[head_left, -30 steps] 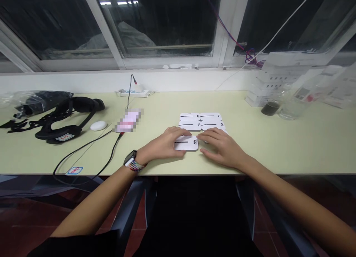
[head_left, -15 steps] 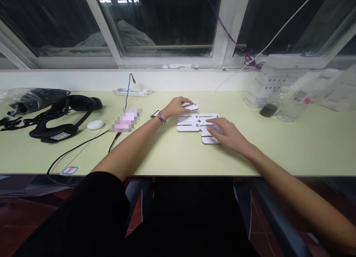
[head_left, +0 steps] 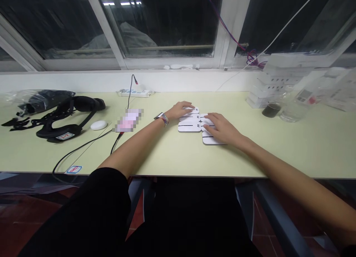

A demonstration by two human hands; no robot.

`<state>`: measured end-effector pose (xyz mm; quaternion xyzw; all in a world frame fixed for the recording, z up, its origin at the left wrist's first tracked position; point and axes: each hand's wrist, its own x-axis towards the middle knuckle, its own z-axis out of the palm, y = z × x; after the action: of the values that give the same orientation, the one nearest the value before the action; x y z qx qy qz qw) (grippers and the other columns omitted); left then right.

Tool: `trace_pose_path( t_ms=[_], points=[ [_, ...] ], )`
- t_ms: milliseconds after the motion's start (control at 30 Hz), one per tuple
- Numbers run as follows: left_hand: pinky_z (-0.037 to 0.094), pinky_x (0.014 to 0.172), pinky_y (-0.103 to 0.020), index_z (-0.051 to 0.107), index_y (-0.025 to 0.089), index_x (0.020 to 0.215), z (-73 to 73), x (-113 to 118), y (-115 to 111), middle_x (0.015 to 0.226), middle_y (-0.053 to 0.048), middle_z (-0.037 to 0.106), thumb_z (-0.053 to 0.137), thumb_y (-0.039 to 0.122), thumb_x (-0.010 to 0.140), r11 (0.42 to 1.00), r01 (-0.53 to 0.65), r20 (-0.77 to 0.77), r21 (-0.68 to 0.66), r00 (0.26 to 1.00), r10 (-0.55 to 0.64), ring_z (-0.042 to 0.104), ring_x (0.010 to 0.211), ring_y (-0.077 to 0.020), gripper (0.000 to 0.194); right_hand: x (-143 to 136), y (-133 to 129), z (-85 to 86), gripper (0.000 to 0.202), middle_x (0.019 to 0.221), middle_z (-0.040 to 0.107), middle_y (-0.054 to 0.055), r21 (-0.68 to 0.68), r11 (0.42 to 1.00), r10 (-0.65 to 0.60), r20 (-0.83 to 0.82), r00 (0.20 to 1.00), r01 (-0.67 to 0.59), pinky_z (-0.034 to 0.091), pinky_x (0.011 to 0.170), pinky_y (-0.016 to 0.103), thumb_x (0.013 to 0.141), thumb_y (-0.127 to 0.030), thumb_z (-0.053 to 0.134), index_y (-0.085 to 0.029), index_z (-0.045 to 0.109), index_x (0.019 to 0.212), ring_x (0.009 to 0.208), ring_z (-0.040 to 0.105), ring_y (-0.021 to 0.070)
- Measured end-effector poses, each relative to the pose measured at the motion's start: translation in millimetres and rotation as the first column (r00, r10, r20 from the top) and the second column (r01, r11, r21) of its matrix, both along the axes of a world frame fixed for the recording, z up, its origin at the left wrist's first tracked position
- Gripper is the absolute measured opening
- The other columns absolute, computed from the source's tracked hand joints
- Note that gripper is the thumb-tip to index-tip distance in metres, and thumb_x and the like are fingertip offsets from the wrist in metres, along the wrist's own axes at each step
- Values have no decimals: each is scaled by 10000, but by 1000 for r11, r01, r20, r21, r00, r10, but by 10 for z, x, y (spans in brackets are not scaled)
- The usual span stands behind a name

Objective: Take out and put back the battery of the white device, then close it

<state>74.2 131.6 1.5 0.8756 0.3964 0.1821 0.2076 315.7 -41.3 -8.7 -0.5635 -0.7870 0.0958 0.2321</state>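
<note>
White cards, each marked with a black line, lie flat on the pale table (head_left: 292, 149) in front of the person, in two columns set edge to edge, which seems meant to keep them in a neat block. The left hand (head_left: 182, 110) reaches to the far card (head_left: 196, 110) of the left column, its fingers half curled over it and the thumb at the near side; whether it pinches the card or merely presses it is unclear at this size. Just nearer lie the middle card (head_left: 187, 119) and the near-left card (head_left: 189, 128), both uncovered. The right hand (head_left: 224, 129) is loosely spread, palm down, over the right column, gripping nothing that shows; its fingertips appear to rest there, perhaps to steady the cards. Partly under it, the near-right card (head_left: 211, 139) sits closer to the person than the left column. The phone (head_left: 129, 120) and headset (head_left: 59, 133) lie well apart, leaving both arms room.
</note>
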Motion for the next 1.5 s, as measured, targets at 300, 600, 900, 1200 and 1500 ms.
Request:
trace_pose_path(
  t_ms=[300, 600, 900, 1200, 1500],
  points=[
    [159, 1318, -687, 464, 436, 1655, -226, 4, -406, 1812, 53, 287, 418, 593, 1075, 1000, -5, -142, 12, 990, 7, 136, 1696, -435, 602, 46, 162, -196, 547, 1597, 538, 220, 8, 1000, -9, 78, 997, 9, 399, 1240, 582, 1107, -453, 364, -150, 602, 1495, 1506, 476, 384],
    [206, 1330, -638, 530, 371, 1631, -263, -58, -694, 1799, 38, 321, 360, 537, 1105, 999, 11, -114, 38, 994, -7, 158, 1696, -408, 577, 61, 255, -258, 536, 1581, 533, 197, 14, 999, -35, 56, 998, 34, 391, 1227, 608, 1101, -405, 343, -182, 608, 1509, 1473, 474, 394],
    [229, 1305, -671, 626, 365, 1555, -267, -59, -917, 1763, 13, 414, 444, 464, 1107, 998, 1, -65, 67, 998, 4, 214, 1670, -418, 493, 61, 255, -267, 538, 1566, 537, 202, 13, 999, -33, 46, 998, 32, 388, 1228, 607, 1092, -400, 350, -168, 607, 1505, 1472, 465, 394],
    [236, 1315, -658, 712, 388, 1458, -258, -59, -985, 1700, 16, 508, 515, 436, 1089, 996, -12, -5, 83, 1000, 12, 286, 1634, -392, 421, 74, 256, -270, 520, 1553, 546, 186, 21, 1000, -23, 38, 999, 22, 397, 1215, 635, 1088, -402, 356, -205, 618, 1493, 1459, 475, 403],
    [322, 1300, -615, 801, 371, 1319, -249, -46, -1011, 1563, -19, 643, 612, 420, 1056, 992, -51, 80, 114, 996, 42, 450, 1523, -333, 328, 68, 258, -276, 529, 1554, 547, 194, 21, 1000, -23, 39, 999, 22, 397, 1215, 648, 1082, -415, 344, -202, 620, 1481, 1447, 479, 411]
  ],
)
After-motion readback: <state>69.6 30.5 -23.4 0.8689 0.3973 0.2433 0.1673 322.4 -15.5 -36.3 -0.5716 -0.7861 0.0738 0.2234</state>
